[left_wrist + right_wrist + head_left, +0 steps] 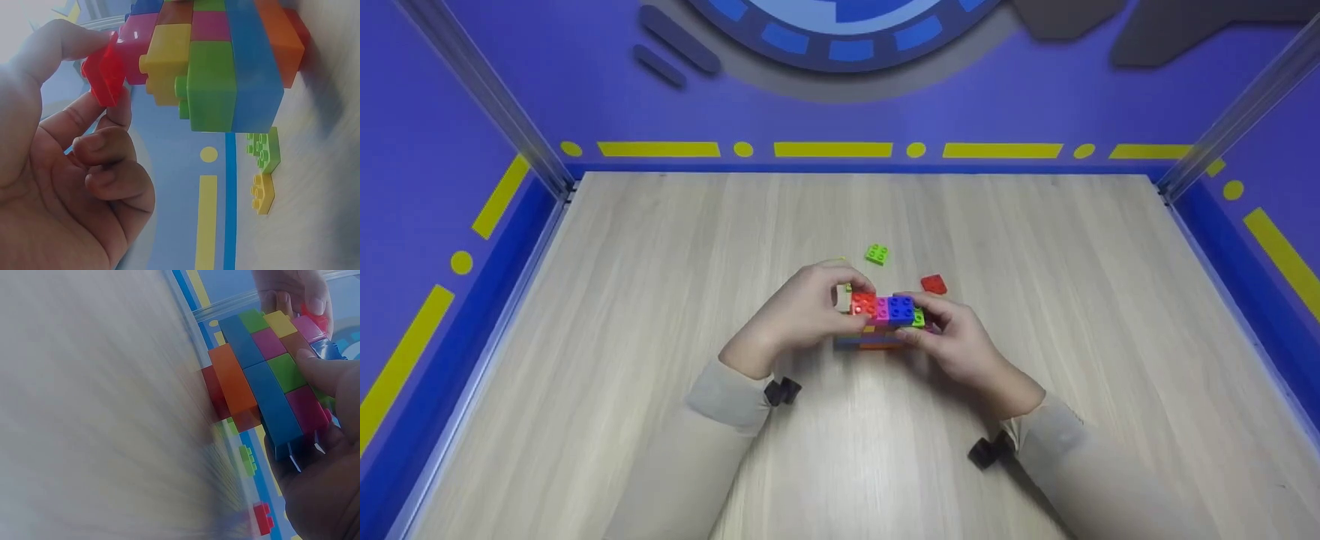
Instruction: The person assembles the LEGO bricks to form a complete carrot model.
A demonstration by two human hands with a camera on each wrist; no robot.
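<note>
A block structure of stacked toy bricks (281, 394) in blue, orange, green, magenta, yellow and brown stands on the table. My left hand (810, 309) pinches a thin red brick (105, 76) between thumb and index finger. In the left wrist view that brick is tilted against the side of a magenta brick (139, 48); whether it is pressed on, I cannot tell. The other left fingers are curled. On the structure's right side, my right hand (964, 341) grips it, the thumb near a blue brick (901, 308) on top. The palm hides part of that end.
Behind the structure lie a loose green brick (877, 254) and a loose red brick (934, 284). A yellow brick (262, 194) lies near the green one in the left wrist view. Purple-blue walls surround the wooden table (660, 247) at the back and sides.
</note>
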